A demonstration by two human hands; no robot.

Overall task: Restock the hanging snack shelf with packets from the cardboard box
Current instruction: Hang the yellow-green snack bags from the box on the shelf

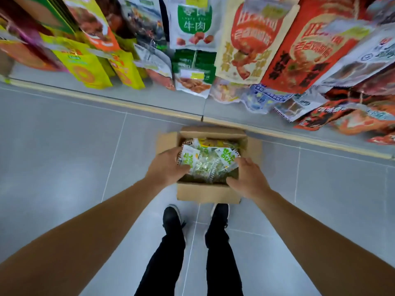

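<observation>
Open cardboard box [208, 192] on the grey tiled floor [64, 146], centre of the frame, flaps folded outward, just below the pale kerb strip [149, 111] at the foot of the shelf. Inside, a loose heap of clear packets [208, 165] with white and lime-green labels, greenish pieces showing through the film. Green lettering on those labels, too blurred to read.

Left hand [165, 166] at the box's left rim, fingers [183, 168] curled onto the edge of one packet, pinching it. Right hand [248, 177] at the lower right corner of the box, fingers bent over the packets there and around the box edge; firm grip or mere touch, impossible to tell.

Hanging snack shelf [213, 39] across the top of the frame, crowded with bags in yellow, orange, red and white. Upper centre, a white bag with a green panel [194, 20] reading 牛肉. Other printing smeared by blur.

Bare floor wide open left and right of the box. Black shoes [173, 216] and dark trouser legs just below the box, lower centre.
</observation>
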